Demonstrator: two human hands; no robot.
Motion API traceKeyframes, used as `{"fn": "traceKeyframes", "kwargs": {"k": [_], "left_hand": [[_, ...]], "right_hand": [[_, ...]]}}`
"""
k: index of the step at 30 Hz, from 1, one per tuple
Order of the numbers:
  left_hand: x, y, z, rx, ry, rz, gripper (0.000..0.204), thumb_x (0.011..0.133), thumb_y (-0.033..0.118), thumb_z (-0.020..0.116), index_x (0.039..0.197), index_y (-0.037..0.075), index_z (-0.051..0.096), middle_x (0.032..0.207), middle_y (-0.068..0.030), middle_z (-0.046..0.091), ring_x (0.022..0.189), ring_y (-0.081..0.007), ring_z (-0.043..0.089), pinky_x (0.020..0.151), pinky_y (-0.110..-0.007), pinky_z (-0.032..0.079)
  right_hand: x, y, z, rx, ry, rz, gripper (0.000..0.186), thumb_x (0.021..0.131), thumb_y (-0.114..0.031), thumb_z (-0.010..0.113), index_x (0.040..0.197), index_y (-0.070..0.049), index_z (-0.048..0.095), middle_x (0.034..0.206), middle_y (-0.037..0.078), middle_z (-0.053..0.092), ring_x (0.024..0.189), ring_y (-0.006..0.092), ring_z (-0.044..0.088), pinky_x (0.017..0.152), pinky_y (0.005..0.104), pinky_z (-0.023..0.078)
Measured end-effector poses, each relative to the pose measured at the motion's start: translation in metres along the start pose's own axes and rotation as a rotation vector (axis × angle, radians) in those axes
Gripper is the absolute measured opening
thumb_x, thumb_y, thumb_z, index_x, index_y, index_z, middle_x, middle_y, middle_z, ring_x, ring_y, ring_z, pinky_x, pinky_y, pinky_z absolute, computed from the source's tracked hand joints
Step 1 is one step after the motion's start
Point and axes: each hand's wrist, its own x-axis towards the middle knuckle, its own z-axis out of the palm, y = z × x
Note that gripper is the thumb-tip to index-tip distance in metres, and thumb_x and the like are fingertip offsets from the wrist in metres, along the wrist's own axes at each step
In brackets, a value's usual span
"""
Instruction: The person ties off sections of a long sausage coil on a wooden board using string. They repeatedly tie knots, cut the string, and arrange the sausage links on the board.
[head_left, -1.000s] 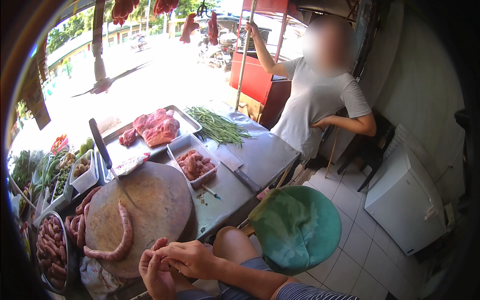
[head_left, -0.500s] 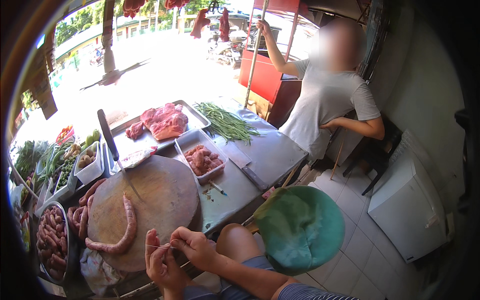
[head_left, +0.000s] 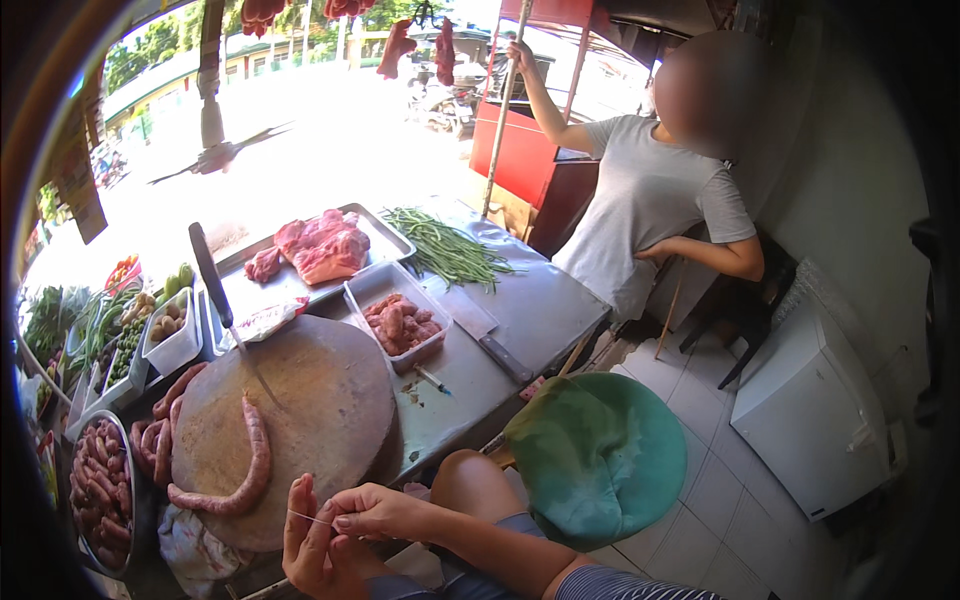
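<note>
Close in front of me, a thin white string (head_left: 304, 517) runs between my two hands. My left hand (head_left: 318, 556) has the string across its raised fingers, its thumb side close to the other hand. Thumb and fingertips of my right hand (head_left: 385, 513) pinch the string. Just beyond them lies a curved length of raw sausage (head_left: 258, 465) on a round wooden chopping block (head_left: 335, 385). A long knife (head_left: 215, 275) with a dark handle stands tilted, its tip on the block. More linked sausage (head_left: 153, 450) hangs together at the block's left edge.
A bowl of small sausages (head_left: 103, 490) stands at left. Behind the block are a tub of meat (head_left: 403, 325), a cleaver (head_left: 490, 335), a tray with raw pork (head_left: 325, 248) and long green beans (head_left: 447, 243). A green-covered round stool (head_left: 600, 455) is at right; a person (head_left: 650, 190) stands beyond.
Both hands have shifted slightly left and down, still holding the string. The whole view has moved a little. The sausage on the block stays where it was.
</note>
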Motion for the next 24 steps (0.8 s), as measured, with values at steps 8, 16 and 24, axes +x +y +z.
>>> {"fn": "traceKeyframes", "kwargs": {"k": [8, 16, 24], "left_hand": [[0.011, 0.017, -0.004, -0.042, -0.022, 0.064, 0.042, 0.099, 0.034, 0.058, 0.113, -0.005, 0.069, 0.136, -0.0312, 0.053, 0.128, -0.0437, 0.053, 0.107, -0.051, 0.043], [0.004, 0.001, 0.001, -0.244, -0.15, -0.213, 0.035, 0.089, 0.009, 0.067, 0.123, 0.005, 0.068, 0.144, -0.026, 0.047, 0.131, -0.0368, 0.051, 0.106, -0.041, 0.043], [-0.013, -0.026, 0.013, -0.864, -0.091, -0.522, 0.047, 0.104, 0.036, 0.049, 0.117, -0.006, 0.067, 0.131, -0.0223, 0.058, 0.115, -0.0276, 0.06, 0.097, -0.036, 0.048]], "right_hand": [[-0.005, -0.019, 0.019, -0.332, 0.204, -0.159, 0.01, 0.097, -0.013, 0.061, 0.09, -0.005, 0.061, 0.079, -0.004, 0.053, 0.068, 0.0066, 0.05, 0.061, 0.0236, 0.042], [-0.031, -0.062, 0.033, -1.253, 0.491, -0.617, 0.033, 0.077, -0.002, 0.069, 0.11, -0.004, 0.069, 0.117, 0.012, 0.065, 0.109, 0.0345, 0.059, 0.096, 0.0442, 0.044], [-0.031, -0.051, 0.033, -0.576, 0.311, -0.429, 0.017, 0.082, 0.013, 0.056, 0.089, 0.004, 0.069, 0.1, 0.015, 0.071, 0.081, 0.0187, 0.064, 0.073, 0.029, 0.052]]}}
